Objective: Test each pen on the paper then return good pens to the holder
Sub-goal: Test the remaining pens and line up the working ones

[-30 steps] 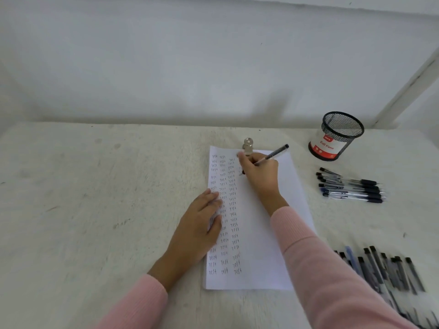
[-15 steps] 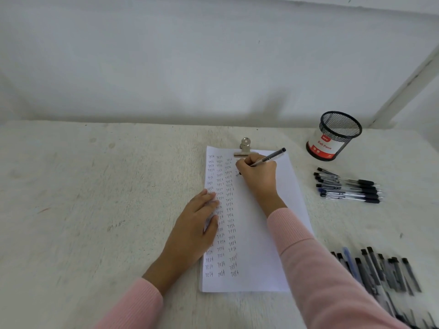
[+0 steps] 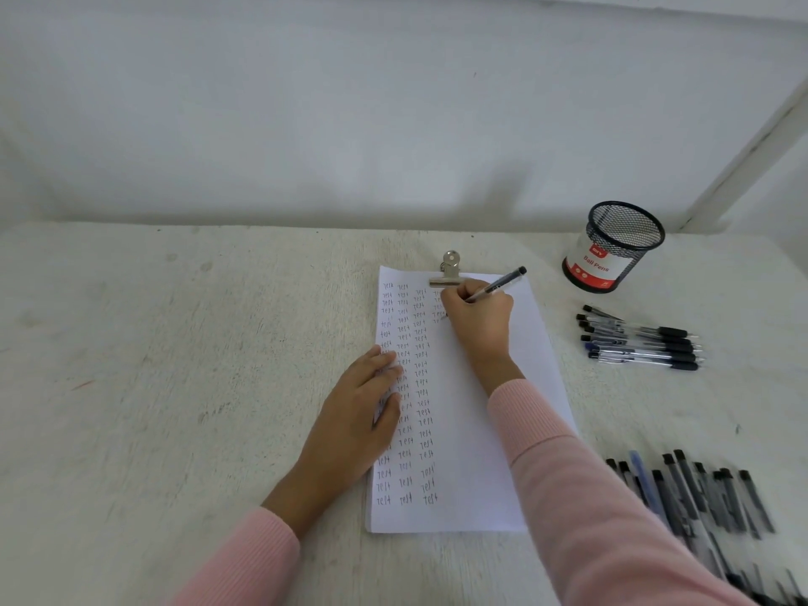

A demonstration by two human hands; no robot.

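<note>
A white sheet of paper (image 3: 472, 452) lies on the table, with columns of small handwritten words down its left half. My right hand (image 3: 478, 319) grips a black-capped pen (image 3: 498, 284), its tip on the paper near the top of the fourth column. My left hand (image 3: 363, 413) rests flat on the paper's left edge with straight fingers. A black mesh pen holder (image 3: 614, 247) with a red and white label stands at the back right.
A silver bulldog clip (image 3: 447, 269) clamps the top of the paper. A small row of pens (image 3: 640, 341) lies below the holder. Several more pens (image 3: 699, 496) lie spread at the lower right. A white wall rises behind the table.
My right hand has shifted slightly down the paper with the pen as it writes. My left hand stays in place on the sheet. The view has tilted a little.
</note>
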